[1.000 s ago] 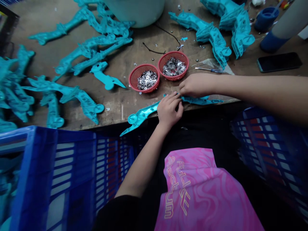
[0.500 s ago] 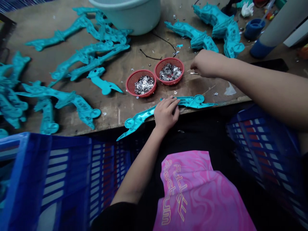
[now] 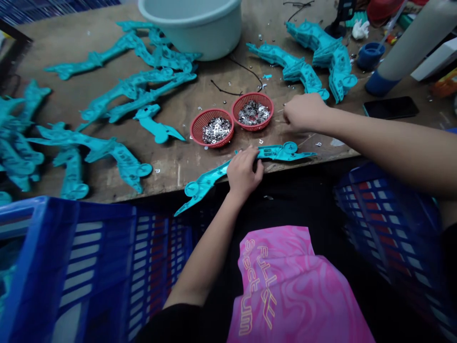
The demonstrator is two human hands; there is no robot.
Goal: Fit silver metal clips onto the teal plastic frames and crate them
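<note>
**Left hand**: fingers curled firmly over a teal molded plastic part, lying along the desk edge, lower centre.
**Right hand**: fingers together, just beside a red plastic basket of silver metal bits; anything pinched is hidden.
**Handling**: probably light and stiff; thin ends may snap, so grip mid-body.

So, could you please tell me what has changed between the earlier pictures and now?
The right hand has let go of the teal plastic part and moved up the table, beside the red baskets; the small screwdriver seen earlier is now out of sight there, perhaps under or in that hand. The left hand stayed on the part.
</note>
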